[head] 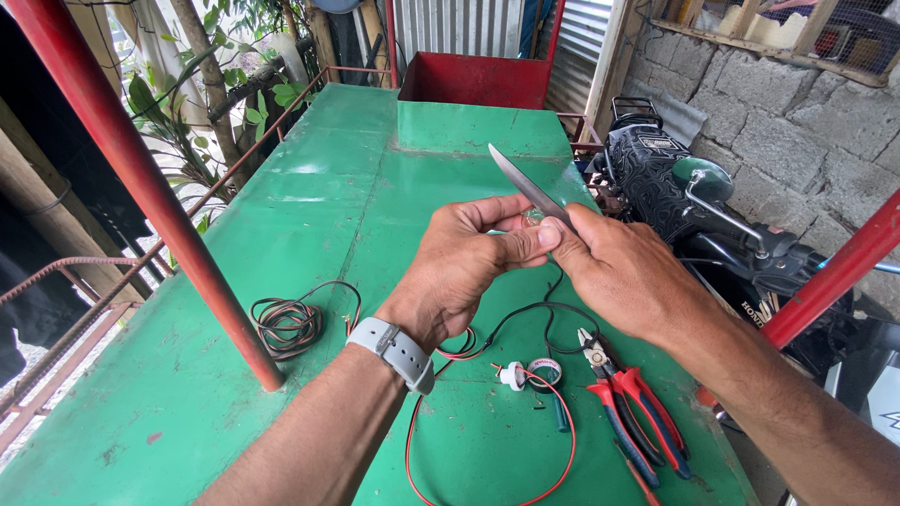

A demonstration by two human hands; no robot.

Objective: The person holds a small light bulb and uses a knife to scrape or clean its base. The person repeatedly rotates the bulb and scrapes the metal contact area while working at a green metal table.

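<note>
Over a green table (309,244), the right hand (623,272) grips a knife (527,186), blade tilted up-left; the left hand (464,262) pinches a small clear piece (532,218) against it; pliers (633,398), tape roll (545,371), wires (289,323) lie below; red box (473,80) behind, contents hidden.

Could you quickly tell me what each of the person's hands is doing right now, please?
Left hand: fingers closed on a small clear object; what it is cannot be told.
Right hand: closed on a knife, blade up.
</note>
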